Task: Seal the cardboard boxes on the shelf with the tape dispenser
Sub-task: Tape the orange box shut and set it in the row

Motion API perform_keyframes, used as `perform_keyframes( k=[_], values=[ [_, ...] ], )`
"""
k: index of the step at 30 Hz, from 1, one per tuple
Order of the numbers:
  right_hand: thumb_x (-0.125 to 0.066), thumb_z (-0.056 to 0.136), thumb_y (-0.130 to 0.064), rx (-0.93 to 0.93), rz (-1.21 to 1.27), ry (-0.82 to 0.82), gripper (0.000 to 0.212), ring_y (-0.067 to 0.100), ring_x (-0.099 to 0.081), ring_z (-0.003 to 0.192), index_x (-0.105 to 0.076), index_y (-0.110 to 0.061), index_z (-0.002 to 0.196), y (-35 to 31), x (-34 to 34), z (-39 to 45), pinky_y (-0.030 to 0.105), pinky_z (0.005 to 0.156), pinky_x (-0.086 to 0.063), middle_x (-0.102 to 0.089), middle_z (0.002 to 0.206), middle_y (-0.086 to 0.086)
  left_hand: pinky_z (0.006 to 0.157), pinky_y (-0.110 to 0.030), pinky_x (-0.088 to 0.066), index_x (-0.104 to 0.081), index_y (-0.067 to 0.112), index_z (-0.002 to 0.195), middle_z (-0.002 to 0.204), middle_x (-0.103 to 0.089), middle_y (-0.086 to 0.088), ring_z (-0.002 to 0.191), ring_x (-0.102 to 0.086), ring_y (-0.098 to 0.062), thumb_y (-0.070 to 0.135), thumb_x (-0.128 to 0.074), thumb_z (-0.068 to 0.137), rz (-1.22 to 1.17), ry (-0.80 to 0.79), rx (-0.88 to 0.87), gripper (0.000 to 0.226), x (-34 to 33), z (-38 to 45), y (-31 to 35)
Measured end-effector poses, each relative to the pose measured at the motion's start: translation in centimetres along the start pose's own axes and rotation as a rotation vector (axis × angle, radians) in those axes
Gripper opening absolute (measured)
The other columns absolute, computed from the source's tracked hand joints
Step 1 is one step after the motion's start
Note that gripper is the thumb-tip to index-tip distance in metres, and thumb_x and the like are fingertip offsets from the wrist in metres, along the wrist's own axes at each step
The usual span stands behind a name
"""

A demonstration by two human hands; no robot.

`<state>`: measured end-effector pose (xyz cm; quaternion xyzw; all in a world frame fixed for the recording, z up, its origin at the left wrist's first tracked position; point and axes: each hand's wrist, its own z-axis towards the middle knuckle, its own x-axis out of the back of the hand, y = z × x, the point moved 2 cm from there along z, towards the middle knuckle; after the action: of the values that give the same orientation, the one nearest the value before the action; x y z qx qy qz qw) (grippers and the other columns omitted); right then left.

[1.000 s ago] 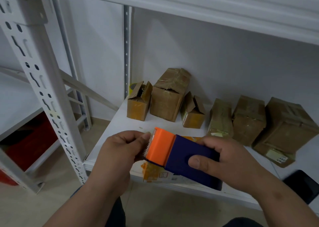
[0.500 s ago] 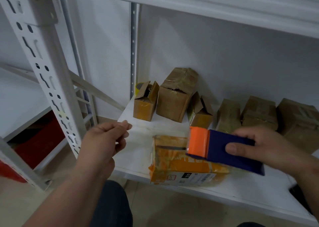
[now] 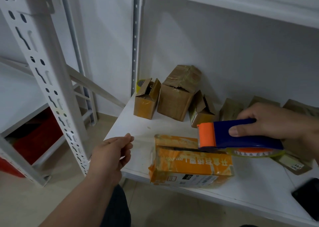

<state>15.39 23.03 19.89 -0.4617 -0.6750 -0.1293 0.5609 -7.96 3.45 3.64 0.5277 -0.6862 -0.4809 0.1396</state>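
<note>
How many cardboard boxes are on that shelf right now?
7 visible: the orange box at the front edge under the tape dispenser; three brown boxes at back left; three more at back right, partly hidden behind the right hand. Others may be hidden.

The orange printed cardboard box (image 3: 189,164) lies at the front edge of the white metal shelf (image 3: 138,130). Just above its top, toward 2 o'clock, is the blue and orange tape dispenser (image 3: 238,135), gripped by the right hand (image 3: 276,121). The left hand (image 3: 112,152) is at 9 o'clock of that box, apart from it. Three brown cardboard boxes (image 3: 176,95) stand at 12 o'clock against the back wall, with more at 2 o'clock behind the dispenser.
</note>
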Motion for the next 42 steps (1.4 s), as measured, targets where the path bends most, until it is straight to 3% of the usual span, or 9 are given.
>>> perform_keyframes(
  k=[6, 12, 16, 22, 30, 33, 42],
  values=[
    [-0.062, 0.059, -0.062, -0.012, -0.056, -0.07, 0.047, 0.01, -0.068, 0.058, -0.072, -0.02, 0.078, -0.2, 0.2, 1.1, 0.017, 0.05, -0.043, -0.072, 0.067, -0.007, 0.065, -0.028, -0.052, -0.074, 0.001, 0.09, 0.068, -0.065, -0.005, 0.063, -0.055, -0.015, 0.011, -0.071, 0.086, -0.008, 0.018, 0.003, 0.012, 0.0, 0.3, -0.7],
    [-0.068, 0.077, -0.052, -0.038, -0.107, -0.137, 0.026, -0.001, -0.064, 0.051, -0.067, -0.027, 0.072, -0.4, -1.0, 2.7, 0.012, 0.047, -0.041, -0.068, 0.059, -0.016, 0.065, -0.029, -0.05, -0.073, 0.0, 0.089, 0.068, -0.064, -0.006, 0.064, -0.055, -0.016, 0.011, -0.071, 0.086, -0.014, 0.02, 0.012, 0.012, 0.4, 0.5, -1.0],
    [-0.067, 0.075, -0.059, -0.078, -0.183, -0.161, 0.037, 0.008, -0.07, 0.066, -0.07, -0.023, 0.086, -0.1, -2.1, 3.8, 0.019, 0.057, -0.048, -0.073, 0.075, -0.005, 0.064, -0.028, -0.051, -0.074, 0.0, 0.089, 0.068, -0.064, -0.006, 0.064, -0.055, -0.016, 0.01, -0.07, 0.086, -0.013, 0.015, 0.006, 0.011, 0.6, 0.4, -1.2],
    [-0.065, 0.077, -0.062, -0.098, -0.29, -0.205, 0.043, 0.012, -0.07, 0.076, -0.069, -0.022, 0.092, -0.4, -3.4, 4.7, 0.029, 0.074, -0.057, -0.073, 0.086, -0.003, 0.065, -0.03, -0.049, -0.073, 0.0, 0.087, 0.069, -0.064, -0.008, 0.065, -0.054, -0.018, 0.01, -0.068, 0.087, -0.003, -0.008, -0.026, 0.011, 0.7, 0.3, -1.2],
    [-0.065, 0.078, -0.062, -0.128, -0.33, -0.215, 0.039, 0.01, -0.068, 0.076, -0.066, -0.025, 0.091, -0.7, -3.7, 5.1, 0.022, 0.064, -0.052, -0.07, 0.085, -0.005, 0.066, -0.031, -0.051, -0.075, 0.002, 0.084, 0.072, -0.064, -0.011, 0.065, -0.054, -0.019, 0.013, -0.071, 0.085, 0.053, 0.005, -0.088, 0.011, 0.8, 0.3, -1.2],
    [-0.064, 0.077, -0.064, -0.138, -0.342, -0.223, 0.042, 0.01, -0.068, 0.076, -0.066, -0.025, 0.093, -0.5, -3.7, 5.3, 0.023, 0.068, -0.053, -0.07, 0.086, -0.005, 0.064, -0.03, -0.051, -0.075, 0.003, 0.084, 0.072, -0.064, -0.011, 0.064, -0.054, -0.019, 0.014, -0.071, 0.085, 0.102, 0.025, -0.13, 0.012, 1.0, 0.4, -1.8],
    [-0.063, 0.077, -0.066, -0.141, -0.36, -0.244, 0.043, 0.011, -0.069, 0.077, -0.066, -0.026, 0.093, -0.4, -3.7, 5.5, 0.025, 0.072, -0.054, -0.071, 0.087, -0.005, 0.064, -0.029, -0.051, -0.074, 0.005, 0.096, 0.077, -0.063, -0.01, 0.068, -0.054, -0.019, 0.017, -0.072, 0.086, 0.066, 0.03, -0.011, 0.016, 1.3, 0.9, -3.5]
  ],
)
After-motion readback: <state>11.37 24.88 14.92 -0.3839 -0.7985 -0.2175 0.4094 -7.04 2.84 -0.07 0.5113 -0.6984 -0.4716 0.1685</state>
